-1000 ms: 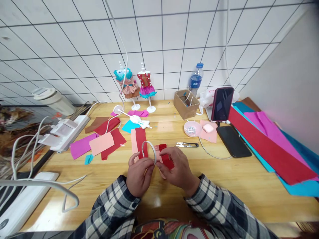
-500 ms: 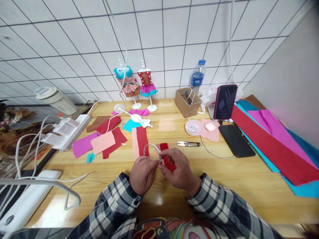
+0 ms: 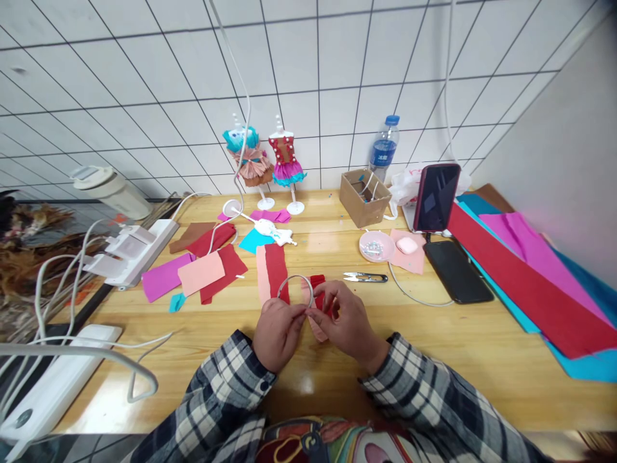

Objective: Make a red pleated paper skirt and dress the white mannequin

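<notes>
Holding a thin, round, whitish ring (image 3: pixel 295 276) in left hand (image 3: pixel 277 331) and pinching its edge with right hand (image 3: pixel 349 321), above the wooden tabletop (image 3: pixel 429 373); probably picking at it, calling for gentle fingers next.

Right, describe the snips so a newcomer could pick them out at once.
On the wooden table, find the round pink dish, right of the middle. Between it and the right hand lie the snips. Pointed silvery blades, aimed left in the view, set them apart from the flat black phone to their right.
</notes>
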`<state>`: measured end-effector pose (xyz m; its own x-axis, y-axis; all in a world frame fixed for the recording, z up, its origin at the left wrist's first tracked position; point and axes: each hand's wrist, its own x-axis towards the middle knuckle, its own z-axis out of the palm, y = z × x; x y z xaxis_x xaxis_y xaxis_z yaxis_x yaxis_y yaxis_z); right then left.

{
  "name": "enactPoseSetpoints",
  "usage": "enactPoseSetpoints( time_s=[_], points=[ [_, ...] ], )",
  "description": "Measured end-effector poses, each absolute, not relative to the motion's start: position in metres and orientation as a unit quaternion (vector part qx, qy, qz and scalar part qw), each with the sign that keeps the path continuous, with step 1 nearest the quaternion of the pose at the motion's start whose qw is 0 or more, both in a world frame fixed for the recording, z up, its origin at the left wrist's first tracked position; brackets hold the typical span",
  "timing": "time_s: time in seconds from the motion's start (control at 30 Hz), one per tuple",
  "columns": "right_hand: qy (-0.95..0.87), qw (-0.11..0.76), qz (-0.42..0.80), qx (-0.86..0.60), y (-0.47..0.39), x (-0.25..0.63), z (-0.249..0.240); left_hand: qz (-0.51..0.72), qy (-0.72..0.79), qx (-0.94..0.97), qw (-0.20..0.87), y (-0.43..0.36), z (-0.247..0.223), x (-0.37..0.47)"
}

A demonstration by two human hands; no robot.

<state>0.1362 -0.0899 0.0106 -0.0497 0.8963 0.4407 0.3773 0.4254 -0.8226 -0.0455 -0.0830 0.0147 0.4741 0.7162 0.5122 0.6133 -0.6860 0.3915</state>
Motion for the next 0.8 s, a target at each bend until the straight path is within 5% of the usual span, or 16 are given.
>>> enactPoseSetpoints(
  time_s=[0.5,0.8],
  points=[
    [-0.774,0.435,0.168,-0.429,-0.094,0.137,0.021,0.367,0.411,0.833,0.054,-0.083,0.028,-0.049],
    [-0.809,0.41,0.083,-0.413,-0.1,0.13,0.02,0.43,0.499,0.737,0.152,-0.08,0.017,-0.052]
  ],
)
